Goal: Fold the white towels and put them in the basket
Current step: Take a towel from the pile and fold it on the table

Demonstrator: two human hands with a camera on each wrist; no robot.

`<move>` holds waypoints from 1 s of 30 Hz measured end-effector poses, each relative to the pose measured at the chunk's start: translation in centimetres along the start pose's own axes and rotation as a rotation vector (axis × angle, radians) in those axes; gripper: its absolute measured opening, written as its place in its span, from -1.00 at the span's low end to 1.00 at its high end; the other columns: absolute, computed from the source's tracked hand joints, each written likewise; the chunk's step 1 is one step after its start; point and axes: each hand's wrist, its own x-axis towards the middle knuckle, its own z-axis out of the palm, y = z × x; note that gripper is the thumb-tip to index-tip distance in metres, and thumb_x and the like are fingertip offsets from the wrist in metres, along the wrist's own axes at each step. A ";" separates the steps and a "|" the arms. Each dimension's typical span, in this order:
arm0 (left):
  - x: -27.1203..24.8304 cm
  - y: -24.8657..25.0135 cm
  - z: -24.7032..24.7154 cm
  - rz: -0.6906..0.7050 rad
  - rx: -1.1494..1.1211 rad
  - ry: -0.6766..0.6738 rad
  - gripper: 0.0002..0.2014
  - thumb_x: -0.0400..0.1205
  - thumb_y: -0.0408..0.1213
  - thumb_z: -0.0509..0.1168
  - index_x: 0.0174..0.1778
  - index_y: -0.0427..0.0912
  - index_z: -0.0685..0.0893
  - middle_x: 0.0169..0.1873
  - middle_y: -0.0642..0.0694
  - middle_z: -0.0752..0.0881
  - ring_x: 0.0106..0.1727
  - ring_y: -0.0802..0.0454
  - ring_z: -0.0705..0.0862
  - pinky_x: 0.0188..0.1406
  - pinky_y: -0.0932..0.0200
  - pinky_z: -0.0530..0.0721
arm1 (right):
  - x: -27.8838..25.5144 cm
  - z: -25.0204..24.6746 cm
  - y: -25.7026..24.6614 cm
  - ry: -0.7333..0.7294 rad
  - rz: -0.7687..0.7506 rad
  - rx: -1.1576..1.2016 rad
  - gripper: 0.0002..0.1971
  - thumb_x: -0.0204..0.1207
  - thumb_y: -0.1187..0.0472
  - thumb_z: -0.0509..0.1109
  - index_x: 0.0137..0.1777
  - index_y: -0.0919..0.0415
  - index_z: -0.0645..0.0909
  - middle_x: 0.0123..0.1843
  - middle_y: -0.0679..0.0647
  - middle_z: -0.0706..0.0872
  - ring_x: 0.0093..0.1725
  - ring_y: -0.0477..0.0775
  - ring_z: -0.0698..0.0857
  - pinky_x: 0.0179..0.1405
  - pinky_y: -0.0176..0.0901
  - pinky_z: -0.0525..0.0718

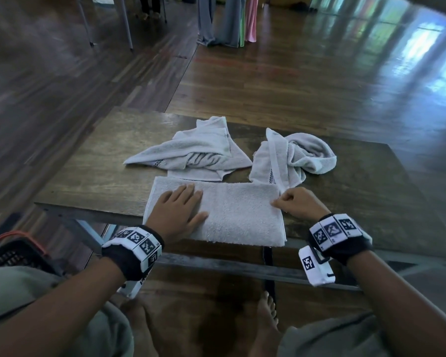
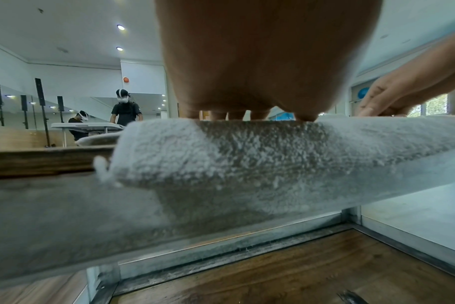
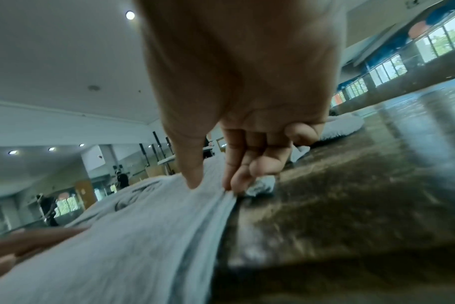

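Note:
A white towel [image 1: 237,215], folded into a long rectangle, lies at the near edge of the wooden table [image 1: 93,161]. My left hand [image 1: 180,210] lies flat on its left half with straight fingers, palm down. My right hand [image 1: 291,204] pinches the towel's right edge between thumb and curled fingers; the right wrist view shows that pinch on the layered towel edge [image 3: 221,197]. Two crumpled white towels lie behind: one at centre [image 1: 198,150], one to the right [image 1: 291,155]. A dark basket [image 1: 13,253] with an orange rim sits low at my left.
The table's near edge overhangs my knees and bare feet. Bare tabletop lies to the left and right of the towels. Wooden floor stretches beyond, with hanging cloths [image 1: 227,19] and table legs far back. Other people stand at a distant table [image 2: 91,125].

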 end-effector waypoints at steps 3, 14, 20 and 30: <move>-0.4 -0.5 0.5 -0.011 -0.009 -0.023 -0.05 0.40 0.40 -0.62 0.65 -0.02 -0.06 0.67 -0.09 -0.03 0.68 -0.01 -0.09 0.61 -0.04 -0.09 | -0.6 1.0 -0.1 0.081 0.009 -0.068 -0.76 0.46 -0.01 0.42 -0.31 0.14 0.68 -0.28 -0.07 0.74 -0.18 0.02 0.74 -0.10 -0.01 0.68; -0.4 -5.1 0.3 -0.187 0.102 0.025 -0.18 0.52 0.34 -0.54 0.65 -0.02 -0.04 0.67 -0.10 -0.04 0.67 -0.08 -0.04 0.55 -0.35 -0.03 | -1.8 5.1 -2.6 0.303 -0.500 -0.679 -0.54 0.48 -0.21 0.10 0.13 0.05 0.64 0.13 0.01 0.66 0.15 0.06 0.63 0.15 0.09 0.49; 0.1 -6.4 -1.9 -0.339 0.130 0.029 -0.42 0.70 0.09 -0.16 0.62 -0.09 0.08 0.65 -0.20 0.04 0.66 -0.15 0.03 0.52 -0.39 -0.01 | -1.0 4.3 -3.1 0.338 -0.443 -0.673 -0.53 0.52 -0.15 0.09 0.16 0.10 0.67 0.23 0.02 0.67 0.28 0.11 0.57 0.15 0.08 0.29; -1.2 8.1 1.1 0.264 -0.024 0.033 -0.35 0.62 0.17 -0.02 0.59 -0.08 0.20 0.62 -0.09 0.22 0.64 -0.07 0.16 0.53 -0.19 0.13 | 2.7 2.5 -4.0 0.224 -0.297 -0.586 -0.68 0.62 -0.02 0.14 0.25 -0.04 0.61 0.27 -0.03 0.65 0.32 0.08 0.44 0.23 0.11 0.24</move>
